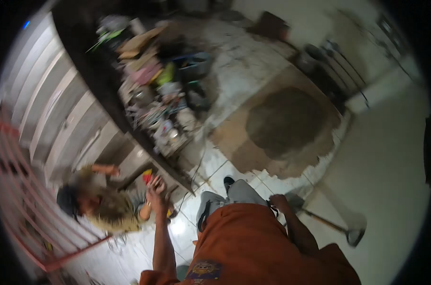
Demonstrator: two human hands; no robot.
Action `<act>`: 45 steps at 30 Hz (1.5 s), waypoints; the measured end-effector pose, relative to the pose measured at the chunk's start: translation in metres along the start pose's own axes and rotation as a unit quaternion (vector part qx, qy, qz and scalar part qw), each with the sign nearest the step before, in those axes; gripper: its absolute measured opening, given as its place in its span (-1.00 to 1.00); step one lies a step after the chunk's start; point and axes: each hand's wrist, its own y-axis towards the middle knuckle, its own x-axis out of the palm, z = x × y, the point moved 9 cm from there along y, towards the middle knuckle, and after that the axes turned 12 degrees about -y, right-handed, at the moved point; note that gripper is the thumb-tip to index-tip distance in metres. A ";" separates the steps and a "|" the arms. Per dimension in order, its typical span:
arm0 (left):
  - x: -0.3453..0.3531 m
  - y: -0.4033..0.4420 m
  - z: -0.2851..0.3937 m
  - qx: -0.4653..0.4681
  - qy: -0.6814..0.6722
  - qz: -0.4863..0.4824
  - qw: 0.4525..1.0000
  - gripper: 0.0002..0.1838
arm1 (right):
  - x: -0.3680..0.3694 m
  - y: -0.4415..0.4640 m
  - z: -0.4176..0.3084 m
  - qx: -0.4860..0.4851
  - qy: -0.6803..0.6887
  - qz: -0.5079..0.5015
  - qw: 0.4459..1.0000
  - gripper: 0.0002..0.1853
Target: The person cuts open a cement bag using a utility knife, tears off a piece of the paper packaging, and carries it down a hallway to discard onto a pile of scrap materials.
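My left hand (157, 190) is raised in front of me, its fingers bent beside a small red and yellow item (148, 175); blur hides whether the fingers hold it. My right hand (280, 203) hangs low by my right hip, its fingers curled near a dark strap-like piece (272, 207); what it holds, if anything, is too small to make out. Just beyond that hand, a shovel with a wooden shaft (322, 220) leans with its handle toward the wall. A person (113, 206) in a dark cap is close to my left hand, one arm stretched out.
Stairs (68, 118) and a red railing (35, 209) are on the left. A cluttered pile (163, 104) stands behind the stair edge. Ahead, a dark wet-looking mound (291, 121) lies on a brown sheet (229, 137). Buckets (310, 57) and long tools stand by the wall.
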 end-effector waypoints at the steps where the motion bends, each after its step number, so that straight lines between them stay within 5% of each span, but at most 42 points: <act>1: -0.010 -0.008 -0.010 -0.026 -0.018 -0.007 0.999 -0.01 | 0.010 -0.032 0.028 0.031 0.025 0.019 0.999 -0.75; 2: -0.018 -0.017 -0.020 -0.052 -0.036 -0.012 0.998 0.04 | 0.016 -0.065 0.027 0.090 0.105 0.052 0.989 -0.77; 3: 0.000 0.035 -0.019 0.023 -0.082 0.013 0.996 0.04 | -0.008 -0.016 -0.001 0.057 0.173 0.064 0.981 -0.76; 4: -0.005 0.034 0.008 0.068 0.045 0.012 0.997 -0.01 | -0.018 -0.028 0.001 0.062 0.192 0.075 0.977 -0.74; 7: 0.010 0.059 0.010 0.125 0.090 0.035 0.987 -0.21 | -0.029 -0.049 -0.004 0.057 0.244 0.119 0.961 -0.72; 10: 0.021 0.079 -0.008 0.051 0.079 -0.047 0.994 -0.29 | 0.007 -0.063 0.016 0.093 0.281 0.143 0.945 -0.71; 12: 0.020 0.087 -0.002 0.082 0.049 -0.049 0.994 -0.40 | 0.040 -0.088 0.028 0.109 0.317 0.145 0.931 -0.70; 16: 0.020 0.108 -0.021 0.110 0.020 -0.082 0.990 -0.65 | 0.141 -0.082 0.109 -0.058 0.137 0.283 0.947 -0.71; 21: 0.025 0.131 -0.041 0.077 -0.003 -0.161 0.984 -0.71 | 0.187 -0.172 0.059 0.136 0.428 0.237 0.862 -0.66; 25: 0.011 0.142 0.041 0.184 -0.135 -0.195 0.954 -0.71 | 0.153 -0.218 -0.006 0.036 0.322 0.353 0.878 -0.63; 26: 0.006 0.137 0.083 0.277 -0.139 -0.176 0.934 -0.74 | 0.151 -0.217 -0.011 0.024 0.286 0.380 0.879 -0.67; 29: 0.043 0.126 0.153 -0.013 -0.463 -0.331 0.822 -0.77 | 0.116 -0.246 -0.081 0.007 0.160 0.414 0.896 -0.69; 31: 0.068 0.116 0.211 0.233 -0.315 -0.357 0.848 -0.77 | 0.096 -0.270 -0.137 -0.051 0.153 0.398 0.903 -0.69; 33: 0.060 0.056 0.307 0.161 -0.366 -0.478 0.782 -0.77 | 0.090 -0.277 -0.168 -0.106 0.159 0.387 0.902 -0.62; 35: 0.064 0.004 0.371 0.289 -0.220 -0.506 0.782 -0.75 | 0.077 -0.300 -0.186 -0.153 0.146 0.466 0.859 -0.54; 37: 0.079 -0.050 0.410 0.277 -0.316 -0.551 0.722 -0.73 | 0.057 -0.331 -0.191 -0.157 0.081 0.539 0.824 -0.52; 39: 0.080 -0.102 0.446 0.236 -0.315 -0.599 0.697 -0.71 | 0.052 -0.321 -0.155 -0.134 0.268 0.446 0.843 -0.61; 42: 0.090 -0.157 0.481 0.306 -0.243 -0.622 0.679 -0.72 | 0.044 -0.338 -0.109 -0.122 0.296 0.451 0.833 -0.69; 45: 0.117 -0.199 0.492 0.185 -0.319 -0.715 0.595 -0.71 | 0.054 -0.343 -0.068 -0.198 0.496 0.396 0.747 -0.67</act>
